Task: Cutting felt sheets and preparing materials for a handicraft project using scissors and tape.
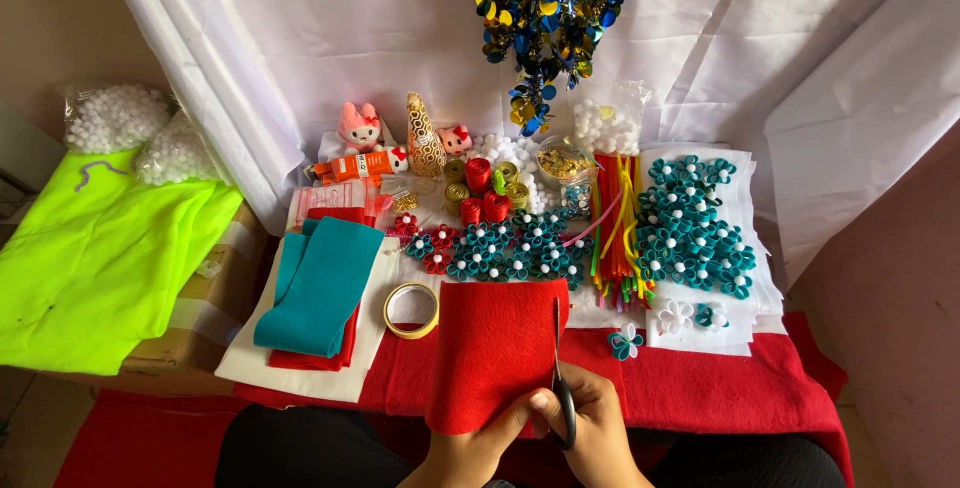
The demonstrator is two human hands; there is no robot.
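two hands: both mine, low at the near edge of the red felt sheet (492,353), my landmark for everything below.
left hand (478,443): fingers together, pinching the sheet's near edge and holding it up off the table.
right hand (598,428): fingers closed through the handles of the scissors (560,388).
scissors: blades run up along the sheet's right edge, tip pointing away from me; i cannot tell how far the blades are parted.
step in hand: i judge this a cut along the right side of the sheet, only partly up its length.
next move calls for: as i read it, keeping the felt taut with the pinch and the blades in a straight line toward the far edge.
tape roll (411,310): just left of the sheet, apart from it.
folded teal felt (322,286): further left, lying on red and white pieces.
teal and red paper flowers (500,248): just beyond the sheet's far edge, close to where the blade tip points.
pipe cleaners (615,233): beyond the sheet to the right.
single teal flower (626,342): just right of the scissors.
in the way: nothing sits on the cut line; the flowers past the far edge crowd it most, i think.
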